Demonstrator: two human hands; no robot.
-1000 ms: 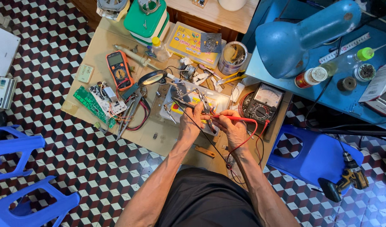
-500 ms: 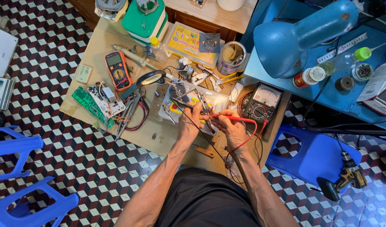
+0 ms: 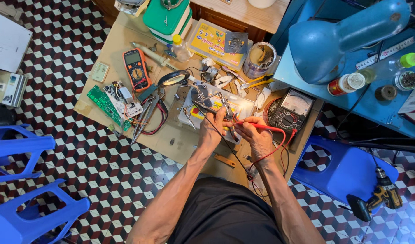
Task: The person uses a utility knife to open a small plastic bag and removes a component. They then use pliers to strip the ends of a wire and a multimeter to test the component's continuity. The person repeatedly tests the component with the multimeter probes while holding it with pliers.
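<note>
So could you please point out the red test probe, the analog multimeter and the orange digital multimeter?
red test probe (image 3: 257, 127), head view, on its red shaft.
analog multimeter (image 3: 294, 103), head view, on its white dial face.
orange digital multimeter (image 3: 136, 68), head view, on its dial.

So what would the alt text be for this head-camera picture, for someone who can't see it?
Seen from above, a person's left hand holds a black probe and the right hand a red probe against a small part over a cluttered workbench. An analog meter, an orange multimeter, green circuit boards and a blue desk lamp surround them.
</note>
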